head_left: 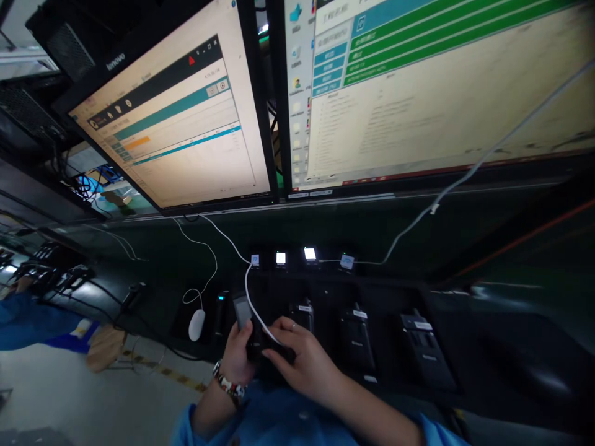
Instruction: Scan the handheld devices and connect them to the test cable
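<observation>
My left hand (238, 353) is closed around a dark handheld device with a grey screen (242, 308), its thumb along the near side. My right hand (304, 356) pinches the end of a white cable (251, 297) close beside the device. The plug itself is hidden by the fingers, so I cannot tell whether it touches the device. Just beyond my right hand lies a black handheld unit with a white label (304, 313). Two similar labelled units, a middle one (357, 341) and a right one (427, 350), lie farther right on the dark bench.
Two monitors, left (186, 124) and right (418, 124), stand behind the bench. Several small square modules, one with a lit screen (310, 253), line the back. A white mouse (197, 325) lies left. A co-worker's blue sleeve (37, 322) and a round stool (106, 348) are at far left.
</observation>
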